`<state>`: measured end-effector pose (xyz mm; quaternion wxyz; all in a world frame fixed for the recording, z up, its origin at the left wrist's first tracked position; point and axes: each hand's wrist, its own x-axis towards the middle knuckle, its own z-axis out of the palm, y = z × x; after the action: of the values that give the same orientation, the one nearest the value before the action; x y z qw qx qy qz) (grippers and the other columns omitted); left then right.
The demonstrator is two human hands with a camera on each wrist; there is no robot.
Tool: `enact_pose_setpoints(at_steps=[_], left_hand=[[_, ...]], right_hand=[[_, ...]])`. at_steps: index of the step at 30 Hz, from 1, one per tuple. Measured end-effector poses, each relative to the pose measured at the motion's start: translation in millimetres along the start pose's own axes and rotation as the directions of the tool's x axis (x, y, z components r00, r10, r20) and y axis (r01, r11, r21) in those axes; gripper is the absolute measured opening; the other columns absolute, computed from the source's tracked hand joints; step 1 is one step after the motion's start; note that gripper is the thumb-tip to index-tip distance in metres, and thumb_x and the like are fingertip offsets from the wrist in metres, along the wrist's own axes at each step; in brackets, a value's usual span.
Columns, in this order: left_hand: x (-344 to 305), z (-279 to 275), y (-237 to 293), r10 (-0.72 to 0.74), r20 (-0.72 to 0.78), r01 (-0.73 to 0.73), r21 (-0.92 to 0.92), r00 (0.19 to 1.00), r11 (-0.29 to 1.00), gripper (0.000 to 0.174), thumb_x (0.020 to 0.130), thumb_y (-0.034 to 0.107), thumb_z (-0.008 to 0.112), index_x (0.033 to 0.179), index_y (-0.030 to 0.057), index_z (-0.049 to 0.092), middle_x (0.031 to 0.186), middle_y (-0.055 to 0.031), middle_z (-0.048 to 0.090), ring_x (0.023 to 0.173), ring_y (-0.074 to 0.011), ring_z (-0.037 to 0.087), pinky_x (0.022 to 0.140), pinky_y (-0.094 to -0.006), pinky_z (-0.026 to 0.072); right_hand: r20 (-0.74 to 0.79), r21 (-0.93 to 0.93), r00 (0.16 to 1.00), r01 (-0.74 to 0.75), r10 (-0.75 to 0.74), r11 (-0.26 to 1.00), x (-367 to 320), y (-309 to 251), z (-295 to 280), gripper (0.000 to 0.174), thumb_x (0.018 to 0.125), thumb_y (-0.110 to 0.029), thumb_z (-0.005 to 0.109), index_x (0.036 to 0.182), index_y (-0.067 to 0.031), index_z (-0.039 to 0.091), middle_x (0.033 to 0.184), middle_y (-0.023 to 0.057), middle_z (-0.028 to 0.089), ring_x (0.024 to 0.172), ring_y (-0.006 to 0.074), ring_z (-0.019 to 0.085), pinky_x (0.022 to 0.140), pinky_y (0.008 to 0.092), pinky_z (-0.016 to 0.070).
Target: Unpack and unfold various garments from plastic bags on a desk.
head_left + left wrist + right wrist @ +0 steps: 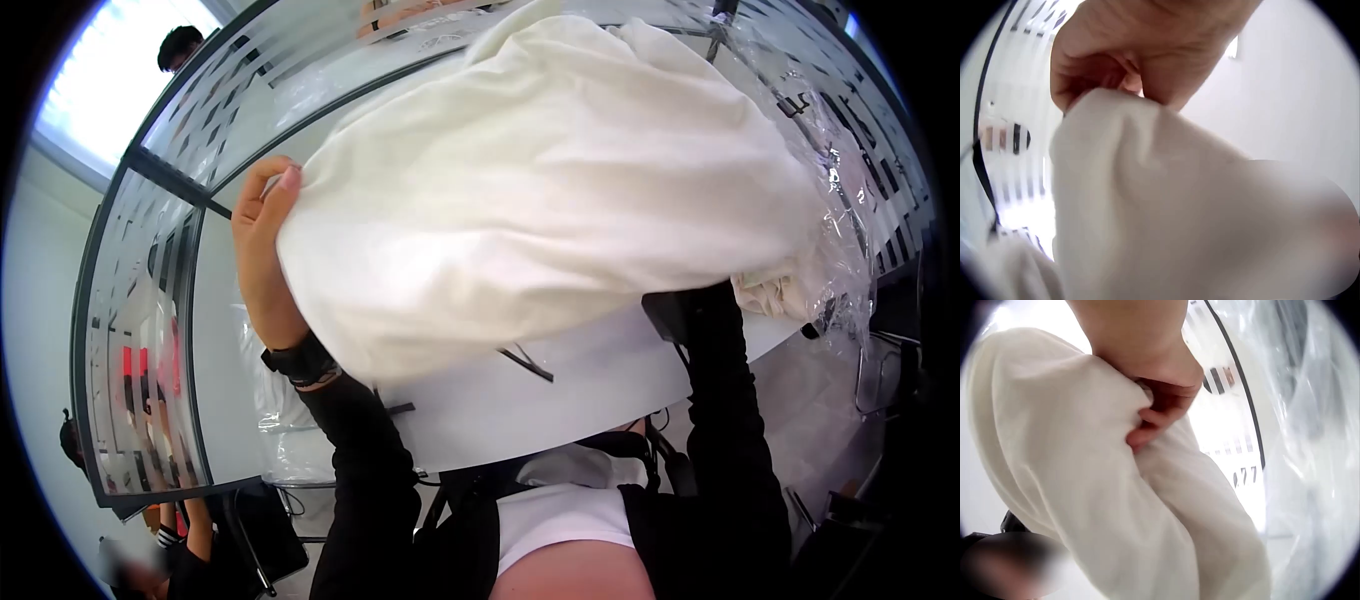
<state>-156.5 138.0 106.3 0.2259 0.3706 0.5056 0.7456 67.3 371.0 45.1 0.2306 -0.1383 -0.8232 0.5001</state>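
Note:
A large cream-white cloth (560, 190) is held up in front of me and spans most of the head view. At its left edge my left hand (265, 215) pinches the fabric between thumb and fingers. The left wrist view shows that same left hand (1147, 50) above the cloth (1141, 200), which hangs down in soft folds. The cloth hides my right hand in the head view. In the right wrist view my right hand (1157, 381) grips a gathered part of the cloth (1079, 450), with its fingertips curled into a fold.
Below the cloth is a white table (600, 380). More cream fabric (775, 290) lies bunched at its right side, beside clear plastic wrapping (845, 240). Another clear plastic sheet (285, 420) is at the left. Dark-framed glass partitions (165, 180) border the table, with other people beyond.

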Motion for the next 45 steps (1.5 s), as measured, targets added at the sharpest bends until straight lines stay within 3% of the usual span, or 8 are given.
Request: enact_pose_setpoints(at_steps=[3,7,11,24,33,36,41,45], left_hand=[[20.7,-29.1,-8.2,-0.151,0.180,0.007,0.618,0.972,0.786,0.020,0.083,0.016,0.061,0.098,0.0020,0.061,0.070,-0.0004,0.056,0.061,-0.0070,0.052,0.061,-0.0189,0.0402],[14.9,-25.2,-33.5,-0.226,0.165,-0.045,0.889,0.960,0.456,0.042,0.076,0.026,0.069,0.108,0.0012,0.057,0.080,-0.0104,0.061,0.077,-0.0214,0.058,0.075,-0.0300,0.0449],[11.2,-5.7,-57.8,-0.180,0.464,-0.393,0.860,0.867,0.324,0.051,0.074,0.032,0.069,0.112,0.0017,0.055,0.107,-0.0174,0.056,0.096,-0.0331,0.054,0.082,-0.0361,0.0437],[7.4,26.2,-49.9,-0.256,0.575,-0.449,0.791,0.777,0.416,0.024,0.072,0.009,0.064,0.095,0.0028,0.057,0.102,-0.0129,0.058,0.085,-0.0321,0.056,0.074,-0.0349,0.0446],[-70.0,82.9,-35.5,-0.063,0.943,-0.211,-0.008,-0.326,0.977,0.025,0.083,0.014,0.058,0.106,0.0051,0.052,0.133,-0.0197,0.038,0.112,-0.0359,0.047,0.093,-0.0398,0.0397],[-72.5,76.3,-27.7,-0.266,0.954,-0.477,0.171,-0.138,0.862,0.037,0.081,0.021,0.062,0.113,0.0049,0.052,0.138,-0.0178,0.034,0.112,-0.0360,0.046,0.093,-0.0402,0.0400],[-33.6,73.9,-65.9,-0.257,0.747,-0.532,0.631,0.613,0.565,0.052,0.078,0.022,0.066,0.124,0.0099,0.046,0.137,-0.0201,0.032,0.120,-0.0365,0.041,0.096,-0.0403,0.0381],[-7.9,68.8,-115.8,-0.233,0.590,-0.435,0.760,0.773,0.484,0.064,0.074,0.024,0.070,0.131,0.0119,0.042,0.135,-0.0219,0.034,0.120,-0.0351,0.042,0.098,-0.0379,0.0363]], right_hand=[[-0.073,-0.238,0.989,-0.143,0.130,0.961,0.1,14.4,-39.8,0.047,0.076,-0.020,0.066,0.117,-0.0042,0.051,0.108,0.0160,0.059,0.088,0.0226,0.058,0.076,0.0326,0.0456],[-0.419,-0.487,0.905,-0.292,0.074,0.823,-1.4,51.4,-74.5,0.025,0.083,-0.020,0.059,0.099,-0.0007,0.059,0.077,0.0095,0.066,0.064,0.0151,0.060,0.061,0.0284,0.0473],[-0.411,-0.293,0.902,-0.272,0.136,0.917,-8.2,29.8,-71.0,0.026,0.085,-0.023,0.059,0.099,-0.0010,0.058,0.071,0.0082,0.065,0.058,0.0123,0.058,0.055,0.0253,0.0450],[-0.119,-0.458,0.968,-0.249,0.219,0.853,-7.7,4.3,-40.1,0.052,0.081,-0.025,0.064,0.125,-0.0050,0.043,0.061,0.0073,0.062,0.043,0.0128,0.051,0.046,0.0245,0.0406],[-0.011,-0.456,0.971,-0.216,0.238,0.863,-6.9,16.6,-44.8,0.064,0.077,-0.022,0.067,0.132,-0.0071,0.039,0.063,0.0100,0.060,0.055,0.0177,0.058,0.056,0.0282,0.0468],[0.056,-0.647,0.980,-0.108,0.189,0.755,-5.1,26.3,-47.5,0.062,0.076,-0.026,0.068,0.131,-0.0100,0.042,0.073,0.0122,0.061,0.065,0.0190,0.059,0.060,0.0287,0.0460],[-0.026,-0.648,0.987,-0.137,0.158,0.749,-5.0,21.6,-44.7,0.068,0.069,-0.022,0.072,0.130,-0.0150,0.043,0.075,0.0121,0.059,0.068,0.0233,0.057,0.063,0.0320,0.0454],[0.117,-0.713,0.969,-0.072,0.219,0.697,-9.2,51.7,-41.3,0.065,0.064,-0.016,0.072,0.124,-0.0149,0.047,0.073,0.0121,0.057,0.068,0.0259,0.055,0.065,0.0347,0.0438]])
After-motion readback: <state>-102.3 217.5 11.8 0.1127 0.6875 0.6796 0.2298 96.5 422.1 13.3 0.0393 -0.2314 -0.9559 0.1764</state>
